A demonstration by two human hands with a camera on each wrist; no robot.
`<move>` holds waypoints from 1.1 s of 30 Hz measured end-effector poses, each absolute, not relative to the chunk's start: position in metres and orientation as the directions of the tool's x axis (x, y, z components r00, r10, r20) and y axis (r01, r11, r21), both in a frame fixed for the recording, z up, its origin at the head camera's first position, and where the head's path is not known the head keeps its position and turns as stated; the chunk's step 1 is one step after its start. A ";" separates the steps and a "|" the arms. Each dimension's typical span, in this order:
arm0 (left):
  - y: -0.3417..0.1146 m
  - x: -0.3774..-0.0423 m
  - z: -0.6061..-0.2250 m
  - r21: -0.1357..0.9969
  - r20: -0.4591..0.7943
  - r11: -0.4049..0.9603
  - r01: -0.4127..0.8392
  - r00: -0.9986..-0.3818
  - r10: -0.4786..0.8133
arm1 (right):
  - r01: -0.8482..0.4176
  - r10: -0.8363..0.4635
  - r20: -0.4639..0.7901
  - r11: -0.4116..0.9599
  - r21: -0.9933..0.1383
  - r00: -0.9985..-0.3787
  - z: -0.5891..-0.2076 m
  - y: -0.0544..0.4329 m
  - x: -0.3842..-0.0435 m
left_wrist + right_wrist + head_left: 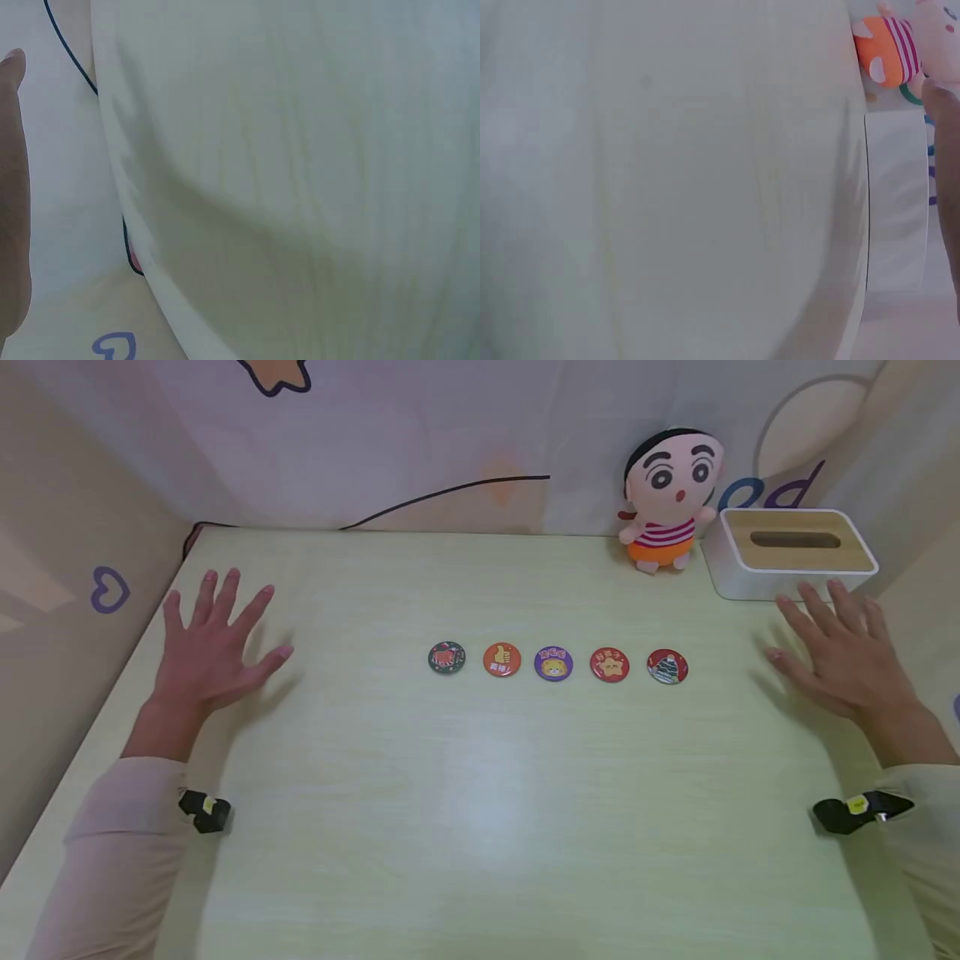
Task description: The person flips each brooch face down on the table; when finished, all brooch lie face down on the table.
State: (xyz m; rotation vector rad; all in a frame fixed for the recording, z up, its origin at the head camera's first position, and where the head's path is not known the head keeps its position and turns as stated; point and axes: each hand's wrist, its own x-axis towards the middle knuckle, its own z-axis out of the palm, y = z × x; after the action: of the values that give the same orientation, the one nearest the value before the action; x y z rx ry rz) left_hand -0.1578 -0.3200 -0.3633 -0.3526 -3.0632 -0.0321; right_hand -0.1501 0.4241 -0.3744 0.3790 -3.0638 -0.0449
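My left hand (213, 647) is spread wide above the left part of the table, holding nothing; its thumb (13, 195) shows at the edge of the left wrist view. On the right, my right hand (847, 656) also has its fingers spread and holds nothing, just in front of the tissue box (765, 583). Between the hands a row of round badges lies flat: a dark green one (447, 657), an orange thumbs-up one (502, 659), a purple bear one (553, 663), a red star one (610, 665) and a red one with a tree (667, 667).
A plush doll (662, 497) in a striped top and orange shorts sits at the table's back edge, left of the white tissue box with its wooden lid. A patterned cloth (420, 427) hangs behind the pale wooden table (480, 827). Each wrist wears a small black camera.
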 end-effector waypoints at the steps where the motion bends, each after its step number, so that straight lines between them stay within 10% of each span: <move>1: -0.318 -0.158 -0.363 0.016 0.059 0.973 0.230 -0.972 0.229 | -0.246 -0.247 0.054 0.969 0.032 -0.967 -0.373 0.421 -0.150; 33: -0.239 -0.166 -0.363 0.236 0.230 0.886 0.398 -0.909 0.347 | -0.480 -0.435 0.225 0.850 -0.217 -0.872 -0.355 0.309 -0.159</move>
State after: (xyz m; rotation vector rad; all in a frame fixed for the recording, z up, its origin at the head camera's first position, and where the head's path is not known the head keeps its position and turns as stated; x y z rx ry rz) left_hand -0.1663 -0.2394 -0.3633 -0.5726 -2.8736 -0.4165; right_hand -0.1587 0.3088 -0.3548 0.7117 -2.8592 0.4005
